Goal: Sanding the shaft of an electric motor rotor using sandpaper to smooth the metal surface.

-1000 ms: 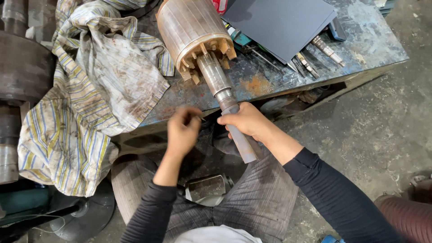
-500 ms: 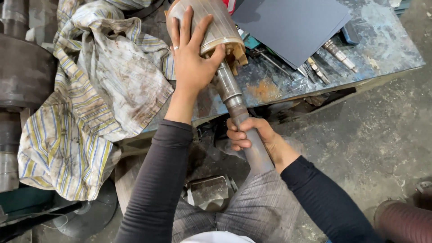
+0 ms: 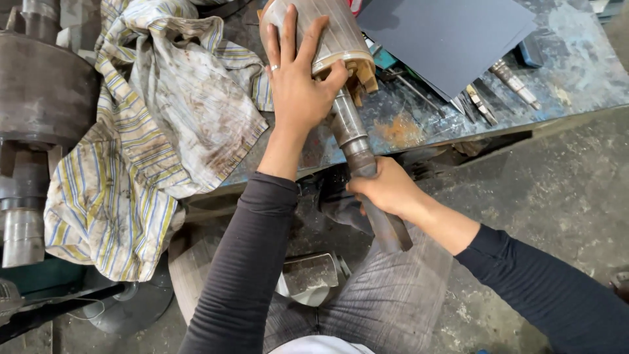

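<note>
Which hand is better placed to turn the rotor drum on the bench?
Probably the left hand: its palm and spread fingers lie flat on the rotor drum. The right hand grips the shaft lower down.

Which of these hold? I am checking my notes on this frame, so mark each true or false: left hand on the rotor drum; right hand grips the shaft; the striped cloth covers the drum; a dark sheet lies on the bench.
1. The left hand rests on the rotor drum: true.
2. The right hand grips the shaft: true.
3. The striped cloth covers the drum: false, it lies beside it.
4. A dark sheet lies on the bench: true.
</note>
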